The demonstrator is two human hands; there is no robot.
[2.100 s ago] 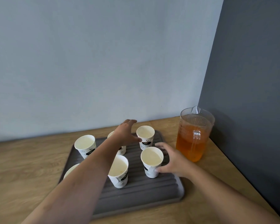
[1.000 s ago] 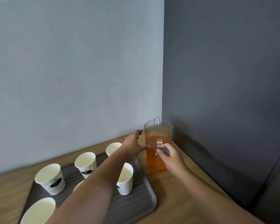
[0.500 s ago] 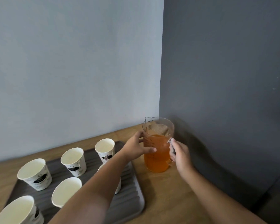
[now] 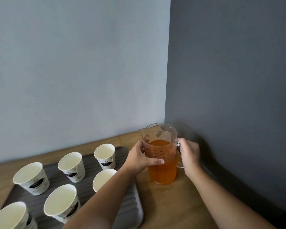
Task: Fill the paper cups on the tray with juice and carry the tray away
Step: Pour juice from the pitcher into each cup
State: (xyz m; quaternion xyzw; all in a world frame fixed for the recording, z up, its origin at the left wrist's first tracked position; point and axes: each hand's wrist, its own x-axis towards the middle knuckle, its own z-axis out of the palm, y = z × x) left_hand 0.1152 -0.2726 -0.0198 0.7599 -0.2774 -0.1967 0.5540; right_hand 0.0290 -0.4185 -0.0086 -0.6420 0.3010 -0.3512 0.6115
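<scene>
A clear plastic jug (image 4: 162, 169) about two-thirds full of orange juice stands upright on the wooden table, just right of the tray. My right hand (image 4: 189, 156) grips its handle. My left hand (image 4: 141, 158) is wrapped round the jug's left side, thumb across the front. A dark grey ribbed tray (image 4: 130, 204) holds several empty white paper cups with dark logos; the nearest ones are a cup (image 4: 105, 155) at the back right and a cup (image 4: 102, 179) partly hidden by my left forearm.
The jug stands in the corner where a light blue wall (image 4: 73, 71) meets a dark grey wall (image 4: 229, 80). Bare wooden table (image 4: 175, 209) lies in front of the jug, right of the tray.
My view swung right from the tray to the jug. My right hand has closed on the handle and my left hand has wrapped round the jug's side. The jug has turned, its spout now pointing left.
</scene>
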